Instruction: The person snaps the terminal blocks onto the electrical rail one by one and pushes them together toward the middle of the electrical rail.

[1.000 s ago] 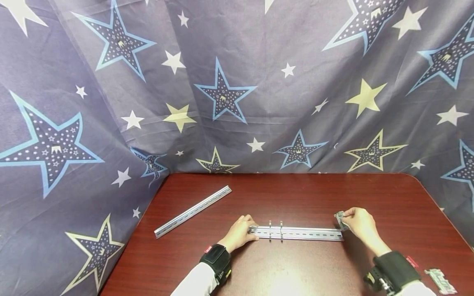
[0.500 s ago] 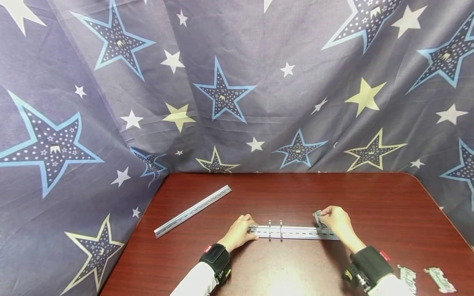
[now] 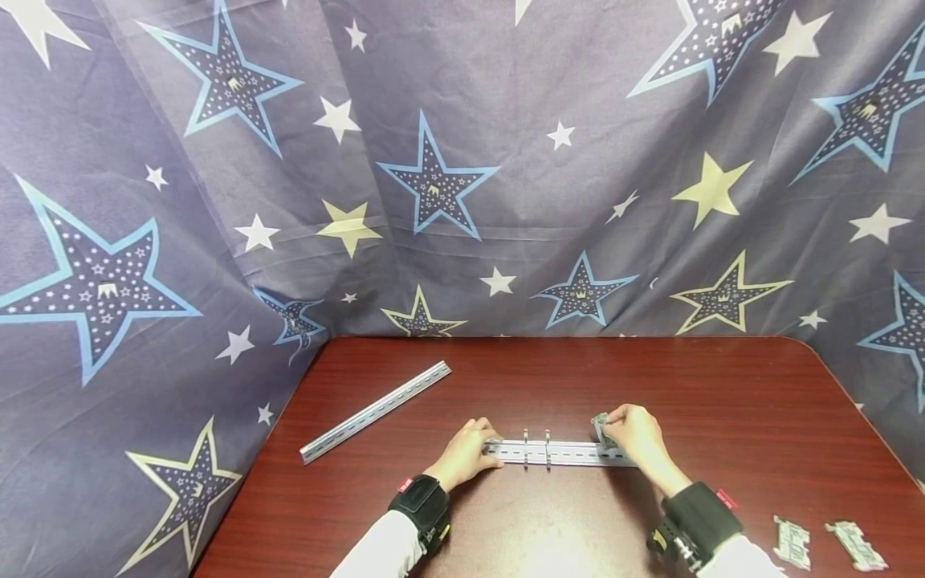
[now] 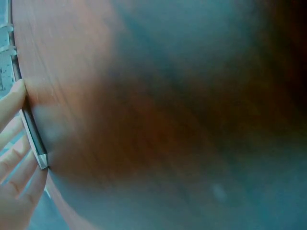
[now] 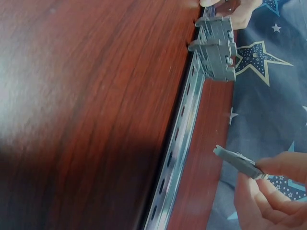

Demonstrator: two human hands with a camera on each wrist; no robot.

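Note:
A slotted metal DIN rail (image 3: 578, 455) lies crosswise on the table. My left hand (image 3: 460, 457) grips its left end, thumb along the near edge and fingers at the far side; the left wrist view shows the thumb and fingers around the rail end (image 4: 32, 132). Two thin grey terminal blocks (image 5: 219, 60) stand upright on the rail, a little right of that hand. My right hand (image 3: 639, 437) pinches another grey terminal block (image 5: 240, 163) between thumb and fingers. This block is tilted, beyond the rail's far edge in the right wrist view, apart from the two standing ones.
A second DIN rail (image 3: 376, 412) lies slanted at the back left of the table. Two loose terminal blocks (image 3: 792, 543) lie flat at the front right, beside the right forearm. A star-patterned curtain (image 3: 448, 265) hangs behind the table.
My right hand has moved left along the rail with the terminal block, from beyond its right end to over its right part. The left hand has stayed put.

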